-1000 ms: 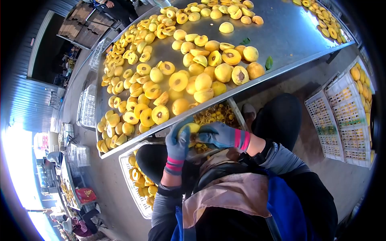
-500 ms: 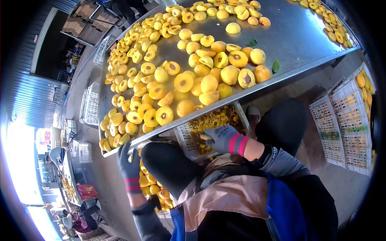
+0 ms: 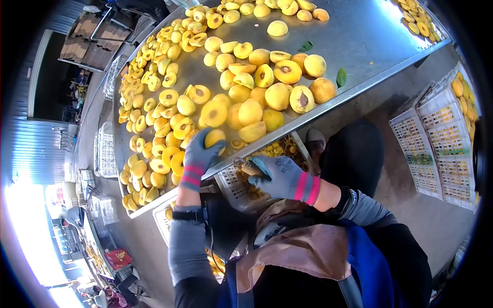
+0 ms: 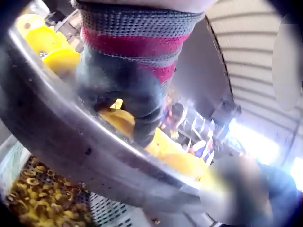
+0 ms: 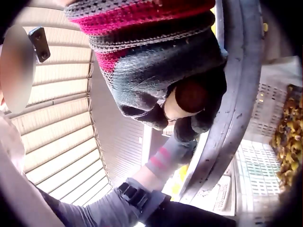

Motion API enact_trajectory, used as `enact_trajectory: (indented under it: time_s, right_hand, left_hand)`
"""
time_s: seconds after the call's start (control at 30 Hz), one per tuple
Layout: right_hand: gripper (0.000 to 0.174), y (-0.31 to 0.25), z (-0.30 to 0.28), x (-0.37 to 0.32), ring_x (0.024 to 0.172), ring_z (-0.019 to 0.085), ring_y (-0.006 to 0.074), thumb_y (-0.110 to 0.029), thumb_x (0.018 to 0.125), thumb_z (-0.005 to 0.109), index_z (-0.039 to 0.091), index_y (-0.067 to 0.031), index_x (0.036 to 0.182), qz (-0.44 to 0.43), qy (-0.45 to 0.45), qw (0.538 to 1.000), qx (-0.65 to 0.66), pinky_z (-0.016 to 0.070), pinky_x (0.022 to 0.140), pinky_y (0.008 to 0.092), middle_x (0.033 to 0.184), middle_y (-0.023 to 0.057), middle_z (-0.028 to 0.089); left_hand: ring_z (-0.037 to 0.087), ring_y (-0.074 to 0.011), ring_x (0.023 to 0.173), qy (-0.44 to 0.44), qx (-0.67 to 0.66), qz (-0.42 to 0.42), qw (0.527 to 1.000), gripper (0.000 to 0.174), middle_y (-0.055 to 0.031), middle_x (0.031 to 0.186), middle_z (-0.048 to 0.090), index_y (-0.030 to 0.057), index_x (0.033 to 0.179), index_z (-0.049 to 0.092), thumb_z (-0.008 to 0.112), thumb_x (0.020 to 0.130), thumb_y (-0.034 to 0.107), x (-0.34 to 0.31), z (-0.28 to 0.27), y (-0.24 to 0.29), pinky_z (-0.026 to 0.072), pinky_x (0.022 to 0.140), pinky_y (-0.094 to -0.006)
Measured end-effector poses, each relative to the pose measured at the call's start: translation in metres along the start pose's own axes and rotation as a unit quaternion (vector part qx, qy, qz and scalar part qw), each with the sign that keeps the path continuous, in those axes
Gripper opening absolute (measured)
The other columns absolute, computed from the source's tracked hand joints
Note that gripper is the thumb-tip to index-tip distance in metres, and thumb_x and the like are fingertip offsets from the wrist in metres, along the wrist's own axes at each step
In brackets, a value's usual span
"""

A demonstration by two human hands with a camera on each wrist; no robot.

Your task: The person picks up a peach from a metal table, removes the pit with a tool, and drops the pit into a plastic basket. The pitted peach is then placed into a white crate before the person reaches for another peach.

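At the near edge of the metal table (image 3: 359, 87), my gloved left hand (image 3: 199, 156) grips a yellow peach (image 3: 214, 137), its fingers curled over the fruit. Halved yellow peaches (image 3: 187, 128) lie around it, many with brown hollows or stones facing up. In the left wrist view, part of the gripped peach (image 4: 118, 120) shows beneath the glove. My gloved right hand (image 3: 285, 177) holds a tool by its round wooden handle (image 5: 177, 105), above a crate. The glove hides much of the tool, and I cannot tell what its working end is.
Under the table edge, a white crate (image 3: 228, 187) contains brown and yellow scraps (image 4: 47, 196). To the right, stacked white crates (image 3: 426, 149) hold whole fruit. Another crate of peaches stands by my left leg, partly covered by my arm. Leaves (image 3: 341, 76) lie on the table.
My hands were together at a fruit, then parted. The left hand went left over the lower crate, and is now up at the table edge with a peach. The right hand stays over the scraps crate.
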State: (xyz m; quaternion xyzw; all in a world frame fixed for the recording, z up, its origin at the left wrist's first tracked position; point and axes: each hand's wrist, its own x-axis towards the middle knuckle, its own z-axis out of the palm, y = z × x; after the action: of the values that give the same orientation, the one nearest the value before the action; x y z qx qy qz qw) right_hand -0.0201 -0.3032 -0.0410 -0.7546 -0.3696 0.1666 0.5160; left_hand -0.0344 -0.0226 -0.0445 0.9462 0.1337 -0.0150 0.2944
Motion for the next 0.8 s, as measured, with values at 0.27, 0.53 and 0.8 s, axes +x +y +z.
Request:
enact_trajectory:
  time_s: [0.27,0.53,0.8]
  right_hand:
    - [0.045,-0.008,0.014,0.016,0.085,0.066,0.0377,-0.025,0.084,0.072,0.057,-0.0026,0.12,-0.134,0.143,0.98,0.026,0.0535,0.074,0.0445,0.096,0.0189,0.067]
    - [0.041,-0.017,0.019,0.015,0.081,0.066,0.0382,-0.022,0.085,0.071,0.057,-0.0041,0.119,-0.138,0.166,0.976,0.013,0.053,0.07,0.0452,0.093,0.0178,0.067]
    - [0.04,-0.016,0.012,0.014,0.082,0.065,0.0389,-0.021,0.085,0.07,0.057,-0.0048,0.12,-0.174,0.153,0.973,-0.015,0.053,0.07,0.0457,0.095,0.0185,0.067]
  left_hand:
    - [0.061,-0.0261,0.112,0.245,-0.099,0.133,0.955,0.069,-0.0161,0.126,0.06,-0.0006,0.132,0.043,0.081,0.076,0.008,-0.083,0.021,0.053,0.0495,0.097,-0.0386]
    - [0.056,-0.0271,0.118,0.24,-0.06,0.168,0.954,0.076,-0.019,0.136,0.051,-0.0006,0.139,0.034,0.076,0.076,-0.005,-0.088,0.032,0.064,0.0439,0.104,-0.0407]
    - [0.054,-0.0291,0.119,0.213,-0.11,0.152,0.959,0.045,-0.0177,0.135,0.052,-0.0003,0.135,0.045,0.058,0.093,0.006,-0.088,0.025,0.074,0.0438,0.103,-0.0401]
